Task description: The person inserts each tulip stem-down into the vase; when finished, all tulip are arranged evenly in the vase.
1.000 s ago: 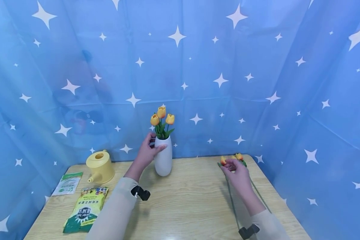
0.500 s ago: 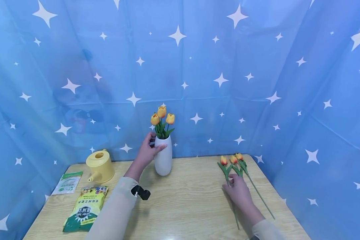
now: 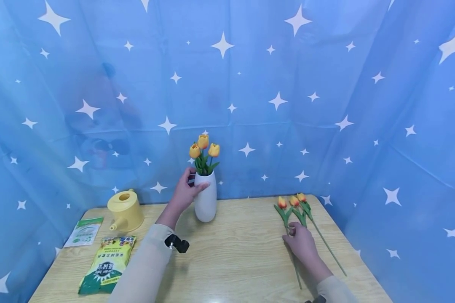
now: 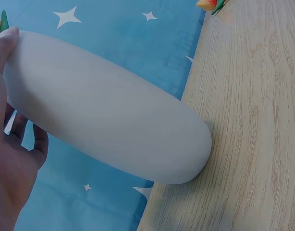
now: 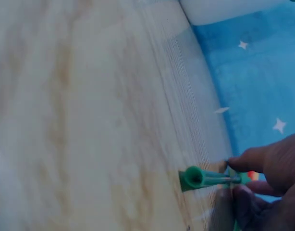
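Note:
My left hand (image 3: 186,191) grips a white vase (image 3: 206,200) near its rim, thumb across the front and fingers around the far left side. Yellow-orange tulips (image 3: 202,143) with green leaves stand in the vase. In the left wrist view the smooth vase (image 4: 109,106) fills the middle, its base on the table. On the right, several orange-red tulips lie on the tabletop. My right hand (image 3: 302,244) pinches the stem of the leftmost tulip (image 3: 282,203) below its leaves. The right wrist view shows the green stem (image 5: 210,178) between thumb and fingers.
Left of the vase stand a yellow watering can (image 3: 126,211), a green-and-white packet (image 3: 84,231) and a yellow-green bag (image 3: 107,265). Another tulip (image 3: 301,198) lies to the right of my right hand. A blue star-patterned curtain (image 3: 250,84) hangs behind the wooden table (image 3: 242,252).
My right hand has moved from the tulip heads down toward me, to the leftmost tulip's stem, and has stayed there this last half second. The left hand and vase have kept their place.

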A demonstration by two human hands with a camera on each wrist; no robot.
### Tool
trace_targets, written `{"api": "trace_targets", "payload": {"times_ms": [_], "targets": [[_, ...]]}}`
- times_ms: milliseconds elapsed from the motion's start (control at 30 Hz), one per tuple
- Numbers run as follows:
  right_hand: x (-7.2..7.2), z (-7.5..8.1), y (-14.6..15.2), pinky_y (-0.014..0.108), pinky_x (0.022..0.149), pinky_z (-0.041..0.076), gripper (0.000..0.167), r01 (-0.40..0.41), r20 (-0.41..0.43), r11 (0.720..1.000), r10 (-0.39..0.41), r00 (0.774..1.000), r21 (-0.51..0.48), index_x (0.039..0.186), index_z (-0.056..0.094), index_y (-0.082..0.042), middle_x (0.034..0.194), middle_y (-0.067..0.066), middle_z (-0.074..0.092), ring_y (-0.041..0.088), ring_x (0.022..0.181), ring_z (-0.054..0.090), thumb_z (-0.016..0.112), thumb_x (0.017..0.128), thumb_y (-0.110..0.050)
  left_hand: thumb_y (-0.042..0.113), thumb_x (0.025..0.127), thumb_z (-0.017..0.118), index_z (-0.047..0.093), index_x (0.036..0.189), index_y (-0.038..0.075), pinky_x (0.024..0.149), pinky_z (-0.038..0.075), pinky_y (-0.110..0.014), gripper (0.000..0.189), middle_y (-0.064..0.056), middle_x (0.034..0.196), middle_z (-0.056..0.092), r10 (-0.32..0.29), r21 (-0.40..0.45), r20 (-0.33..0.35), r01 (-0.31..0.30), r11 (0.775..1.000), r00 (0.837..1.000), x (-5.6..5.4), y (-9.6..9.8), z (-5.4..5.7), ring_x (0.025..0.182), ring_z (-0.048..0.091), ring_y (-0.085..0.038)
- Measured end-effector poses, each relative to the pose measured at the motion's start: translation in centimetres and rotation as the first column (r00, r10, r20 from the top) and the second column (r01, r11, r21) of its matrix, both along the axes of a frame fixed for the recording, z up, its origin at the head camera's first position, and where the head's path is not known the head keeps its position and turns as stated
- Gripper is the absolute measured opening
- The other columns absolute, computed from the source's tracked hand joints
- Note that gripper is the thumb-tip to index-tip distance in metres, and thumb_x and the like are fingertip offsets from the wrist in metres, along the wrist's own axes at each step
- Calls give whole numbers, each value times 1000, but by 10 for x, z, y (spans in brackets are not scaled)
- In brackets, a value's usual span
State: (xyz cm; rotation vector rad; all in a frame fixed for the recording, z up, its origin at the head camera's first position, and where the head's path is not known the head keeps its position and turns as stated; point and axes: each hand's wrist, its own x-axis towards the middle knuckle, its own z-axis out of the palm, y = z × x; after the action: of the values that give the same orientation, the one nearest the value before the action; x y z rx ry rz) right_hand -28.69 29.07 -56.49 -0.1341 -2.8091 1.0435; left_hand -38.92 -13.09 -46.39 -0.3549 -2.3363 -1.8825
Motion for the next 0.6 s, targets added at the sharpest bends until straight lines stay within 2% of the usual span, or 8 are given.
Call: {"api": "trace_targets", "payload": {"times_ms": [333,600], "targets": [[0,1,1,47,84,60,41,1,9,999,-1,1000,-44,130,66,14,97,9,71,26,93,69,81,95,-3,58,93,86,52,140,22,114,51,-64,68,-10,147,56,-3,-5,6,3,1000,1000,-3,-1,-1,140,55,-40],[1,4,-2,38,74,55,27,19,25,998,-18,1000,-68,115,73,10,91,8,70,23,86,65,74,89,2,57,93,88,52,140,21,114,51,-63,69,-10,147,56,4,-5,12,-4,1000,1000,-3,-2,-1,140,55,-39]]}}
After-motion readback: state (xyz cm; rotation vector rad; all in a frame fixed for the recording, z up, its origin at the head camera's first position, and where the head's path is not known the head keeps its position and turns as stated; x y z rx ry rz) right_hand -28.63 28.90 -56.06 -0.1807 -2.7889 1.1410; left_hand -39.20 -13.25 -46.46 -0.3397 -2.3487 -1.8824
